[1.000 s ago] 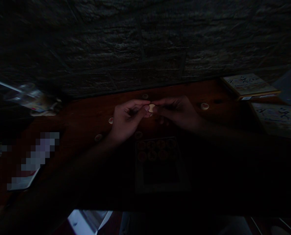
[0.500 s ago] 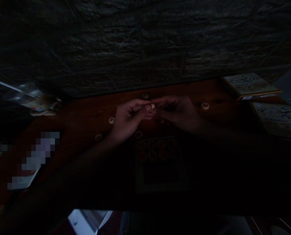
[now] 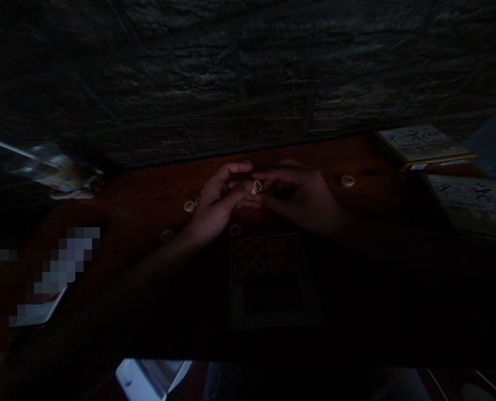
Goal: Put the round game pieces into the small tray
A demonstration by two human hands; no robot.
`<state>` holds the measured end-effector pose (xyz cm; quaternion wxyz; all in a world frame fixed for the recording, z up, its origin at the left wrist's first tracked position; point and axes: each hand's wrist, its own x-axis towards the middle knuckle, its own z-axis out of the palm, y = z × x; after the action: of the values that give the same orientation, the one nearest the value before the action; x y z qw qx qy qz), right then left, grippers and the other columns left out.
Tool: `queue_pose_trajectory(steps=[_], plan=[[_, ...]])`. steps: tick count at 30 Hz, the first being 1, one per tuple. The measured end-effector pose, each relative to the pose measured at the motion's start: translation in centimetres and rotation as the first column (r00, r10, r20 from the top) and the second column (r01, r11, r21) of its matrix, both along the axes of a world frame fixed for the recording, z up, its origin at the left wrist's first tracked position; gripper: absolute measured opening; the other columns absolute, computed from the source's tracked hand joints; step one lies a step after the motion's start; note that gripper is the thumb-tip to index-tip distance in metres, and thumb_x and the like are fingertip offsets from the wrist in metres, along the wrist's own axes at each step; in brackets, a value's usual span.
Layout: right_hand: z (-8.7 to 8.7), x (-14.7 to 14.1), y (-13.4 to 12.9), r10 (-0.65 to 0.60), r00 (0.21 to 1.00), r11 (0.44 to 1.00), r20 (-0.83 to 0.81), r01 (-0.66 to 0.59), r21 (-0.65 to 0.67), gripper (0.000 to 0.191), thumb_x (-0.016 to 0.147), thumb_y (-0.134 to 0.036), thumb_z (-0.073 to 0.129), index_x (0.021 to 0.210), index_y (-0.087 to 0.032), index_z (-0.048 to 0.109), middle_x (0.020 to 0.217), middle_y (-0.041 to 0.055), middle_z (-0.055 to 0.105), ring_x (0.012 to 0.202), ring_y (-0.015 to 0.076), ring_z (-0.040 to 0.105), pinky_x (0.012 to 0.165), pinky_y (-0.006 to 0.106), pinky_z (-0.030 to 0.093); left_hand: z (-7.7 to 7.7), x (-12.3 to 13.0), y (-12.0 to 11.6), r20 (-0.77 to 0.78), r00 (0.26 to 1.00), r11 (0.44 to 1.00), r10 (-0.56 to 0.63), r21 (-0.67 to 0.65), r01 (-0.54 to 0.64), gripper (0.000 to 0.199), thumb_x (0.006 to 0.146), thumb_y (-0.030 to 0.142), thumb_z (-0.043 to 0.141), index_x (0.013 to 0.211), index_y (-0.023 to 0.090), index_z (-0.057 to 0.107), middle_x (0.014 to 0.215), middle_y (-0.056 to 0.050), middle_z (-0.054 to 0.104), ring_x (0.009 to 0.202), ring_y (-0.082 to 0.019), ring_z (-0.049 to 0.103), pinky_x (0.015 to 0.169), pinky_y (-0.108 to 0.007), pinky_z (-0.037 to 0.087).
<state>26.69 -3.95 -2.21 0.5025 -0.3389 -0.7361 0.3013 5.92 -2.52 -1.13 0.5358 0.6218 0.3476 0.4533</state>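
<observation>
A round Chinese chess piece [image 3: 256, 187] with a dark character stands tilted between my two hands, its marked face towards me. The thumb and fingers of my left hand [image 3: 220, 200] pinch it from the left. From the other side, the thumb and index finger of my right hand [image 3: 306, 192] close on its upper and lower edge; the exact contact is dim. Below the hands lies an open box [image 3: 236, 309] with several chess pieces in rows at its far end. A loose piece [image 3: 235, 230] rests just beyond the box.
More pieces lie on the wooden table [image 3: 147, 184]: a red-marked one [image 3: 189, 206], another [image 3: 166, 235] by my left forearm, and one [image 3: 347, 180] at right. Two patterned boxes [image 3: 425, 142] sit far right. A plastic cup [image 3: 59, 172] and a phone-like object [image 3: 43, 312] are left.
The chess piece has turned so its dark character now faces me. My right thumb has shifted lower, away from the left thumb. The view has moved slightly.
</observation>
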Motion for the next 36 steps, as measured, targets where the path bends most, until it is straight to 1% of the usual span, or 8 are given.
queue_pose_trajectory(steps=[4,9,16,22,25,30,33,36], plan=[[0.1,0.0,0.0,-0.043,0.999,0.998,0.031,0.041,0.050,0.027,0.087,-0.036,0.087,0.111,-0.024,0.083,0.106,0.0057,0.073,0.090,0.0200,0.070,0.080,0.034,0.057,0.0,0.1,-0.2,0.016,1.000,1.000,-0.016,-0.006,0.016,0.039,0.091,0.035,0.079,0.125,0.023,0.064,0.115,-0.010,0.080,0.094,-0.024,0.082,0.079,-0.035,0.070],[0.2,-0.1,-0.2,-0.056,0.997,0.995,0.055,0.051,0.080,0.021,0.087,-0.035,0.087,0.105,-0.023,0.083,0.104,0.0062,0.075,0.090,0.0216,0.072,0.079,0.035,0.056,0.2,0.2,-0.5,-0.030,0.999,0.999,0.040,0.024,-0.039,0.044,0.088,0.042,0.085,0.122,0.022,0.066,0.124,-0.011,0.078,0.082,-0.021,0.080,0.072,-0.035,0.070],[0.3,-0.2,-0.7,-0.109,0.989,0.994,0.101,0.105,0.041,0.022,0.092,-0.040,0.082,0.106,-0.024,0.082,0.104,0.0058,0.081,0.085,0.0206,0.073,0.079,0.035,0.058,0.2,0.2,-0.2,-0.068,0.993,0.992,0.092,0.090,-0.086,0.036,0.089,0.044,0.083,0.113,0.023,0.066,0.078,-0.001,0.077,0.063,-0.019,0.077,0.064,-0.032,0.068],[0.6,-0.1,-1.0,-0.109,0.993,0.994,0.044,0.108,0.021,0.027,0.092,-0.042,0.081,0.110,-0.022,0.081,0.105,0.0055,0.083,0.087,0.0205,0.075,0.080,0.034,0.058,0.1,0.1,0.1,-0.045,0.996,0.991,0.075,0.110,-0.070,0.027,0.093,0.043,0.077,0.108,0.023,0.067,0.074,-0.003,0.078,0.068,-0.022,0.081,0.064,-0.032,0.067],[1.8,0.3,-1.3,-0.122,0.992,0.992,0.036,0.123,-0.001,0.023,0.093,-0.041,0.080,0.107,-0.023,0.081,0.104,0.0047,0.084,0.089,0.0212,0.077,0.080,0.035,0.060,-0.2,0.3,0.0,-0.013,0.999,0.995,0.042,0.094,-0.041,0.024,0.093,0.042,0.077,0.103,0.023,0.069,0.076,-0.004,0.080,0.067,-0.022,0.081,0.065,-0.033,0.068],[5.4,1.5,-2.4,-0.060,0.996,0.996,0.061,0.064,-0.069,0.027,0.089,-0.046,0.084,0.098,-0.021,0.082,0.096,0.0066,0.084,0.084,0.0222,0.077,0.080,0.037,0.062,-0.1,0.6,-0.4,-0.009,0.999,0.995,-0.041,0.087,0.042,0.020,0.096,0.041,0.073,0.096,0.021,0.071,0.080,-0.007,0.082,0.067,-0.020,0.081,0.063,-0.030,0.067],[7.1,2.4,-4.1,-0.035,0.984,0.992,0.172,0.055,-0.111,0.027,0.086,-0.044,0.088,0.098,-0.021,0.083,0.096,0.0065,0.085,0.084,0.0230,0.078,0.076,0.035,0.061,0.2,0.6,-0.8,-0.043,0.995,0.991,-0.089,0.099,0.093,0.020,0.097,0.039,0.072,0.094,0.019,0.073,0.083,-0.008,0.083,0.072,-0.021,0.082,0.067,-0.031,0.067],[7.8,3.0,-6.6,-0.007,0.939,0.985,0.343,0.066,-0.161,0.016,0.087,-0.032,0.085,0.101,-0.025,0.084,0.096,0.0035,0.085,0.082,0.0217,0.080,0.072,0.032,0.061,0.5,0.6,-1.2,-0.103,0.988,0.976,-0.117,0.174,0.134,0.022,0.097,0.039,0.072,0.089,0.020,0.076,0.082,-0.007,0.082,0.074,-0.020,0.081,0.068,-0.029,0.065]])
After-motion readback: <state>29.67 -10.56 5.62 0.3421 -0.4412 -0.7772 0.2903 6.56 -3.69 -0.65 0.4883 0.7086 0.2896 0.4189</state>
